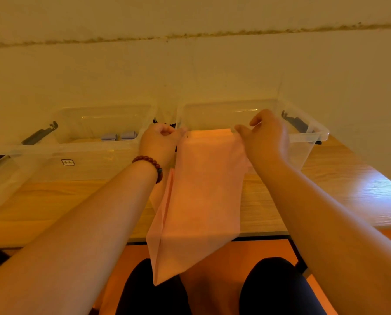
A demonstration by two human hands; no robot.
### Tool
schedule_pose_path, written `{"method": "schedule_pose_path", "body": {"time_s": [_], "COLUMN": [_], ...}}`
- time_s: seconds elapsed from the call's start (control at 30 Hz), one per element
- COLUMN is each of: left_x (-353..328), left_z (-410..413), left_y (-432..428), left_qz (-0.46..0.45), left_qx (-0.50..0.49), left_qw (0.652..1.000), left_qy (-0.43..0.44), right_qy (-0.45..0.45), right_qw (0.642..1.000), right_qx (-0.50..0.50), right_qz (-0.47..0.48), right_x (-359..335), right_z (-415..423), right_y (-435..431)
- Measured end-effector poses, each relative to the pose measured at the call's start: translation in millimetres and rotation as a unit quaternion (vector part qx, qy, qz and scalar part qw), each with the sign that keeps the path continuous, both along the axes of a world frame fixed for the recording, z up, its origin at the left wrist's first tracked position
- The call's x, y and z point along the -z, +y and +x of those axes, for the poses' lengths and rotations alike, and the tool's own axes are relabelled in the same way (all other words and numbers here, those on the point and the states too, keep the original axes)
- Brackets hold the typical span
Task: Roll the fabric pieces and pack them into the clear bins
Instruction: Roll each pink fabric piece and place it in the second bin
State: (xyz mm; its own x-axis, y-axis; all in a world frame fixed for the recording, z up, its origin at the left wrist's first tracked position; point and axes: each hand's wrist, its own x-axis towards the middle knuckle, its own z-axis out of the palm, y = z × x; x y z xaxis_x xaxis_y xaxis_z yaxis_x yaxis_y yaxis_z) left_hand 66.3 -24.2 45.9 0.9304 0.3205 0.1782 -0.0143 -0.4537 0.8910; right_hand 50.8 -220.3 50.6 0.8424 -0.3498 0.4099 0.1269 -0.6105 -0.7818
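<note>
I hold a pink fabric piece (199, 189) up in the air, above the near edge of the wooden table (339, 189). Its long axis runs from far to near: the top edge is far, at the level of the bins' near rims, and the lower end hangs down over the table edge toward my knees, where it comes to a point slightly to the left. The cloth looks folded lengthwise, with a fold line along its left side.

My left hand (160, 144) pinches the top left corner, the fingers curled closed on the fabric. My right hand (267, 139) grips the top right corner in the same way, thumb and fingers closed narrow on the cloth. A bead bracelet (151, 165) sits on the left wrist.

Two clear bins stand side by side on the far part of the table, close to the wall. The left bin (31, 155) holds two small grey-blue rolls (119, 135) at its bottom. The right bin (308, 142) is behind my right hand, and I cannot tell what is inside.

Between the bins and the near table edge there is a bare strip of wood on both sides of the fabric.
</note>
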Motion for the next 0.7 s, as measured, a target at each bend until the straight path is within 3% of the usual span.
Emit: {"method": "schedule_pose_path", "body": {"time_s": [0.07, 0.13, 0.2, 0.27, 0.33, 0.4, 0.47, 0.5, 0.7], "left_x": [9, 19, 26, 28, 28, 26, 19, 16, 13], "left_z": [-7, -15, -23, -32, -42, -45, -46, -46, -53], "left_y": [4, 6, 8, 8, 9, 13, 17, 17, 6], "left_qz": [-0.07, -0.082, -0.096, -0.179, -0.222, -0.262, -0.333, -0.351, -0.293], "left_qx": [0.004, 0.023, 0.057, 0.116, 0.172, 0.194, 0.21, 0.221, 0.284], "left_qw": [0.997, 0.995, 0.989, 0.96, 0.931, 0.919, 0.902, 0.895, 0.891], "left_qy": [0.009, 0.046, 0.102, 0.181, 0.233, 0.22, 0.179, 0.164, 0.2], "right_qy": [-0.026, -0.029, 0.014, 0.112, 0.209, 0.247, 0.222, 0.2, 0.123], "right_qw": [0.999, 0.994, 0.984, 0.968, 0.934, 0.877, 0.835, 0.83, 0.823], "right_qx": [0.004, 0.014, 0.008, -0.028, -0.101, -0.174, -0.212, -0.217, -0.256], "right_qz": [0.04, 0.101, 0.18, 0.223, 0.271, 0.373, 0.457, 0.473, 0.492], "right_x": [9, 20, 31, 37, 38, 36, 31, 28, -7], "right_z": [-8, -18, -28, -36, -43, -47, -47, -45, -25], "right_y": [0, 3, 7, 12, 16, 17, 15, 14, 12]}}
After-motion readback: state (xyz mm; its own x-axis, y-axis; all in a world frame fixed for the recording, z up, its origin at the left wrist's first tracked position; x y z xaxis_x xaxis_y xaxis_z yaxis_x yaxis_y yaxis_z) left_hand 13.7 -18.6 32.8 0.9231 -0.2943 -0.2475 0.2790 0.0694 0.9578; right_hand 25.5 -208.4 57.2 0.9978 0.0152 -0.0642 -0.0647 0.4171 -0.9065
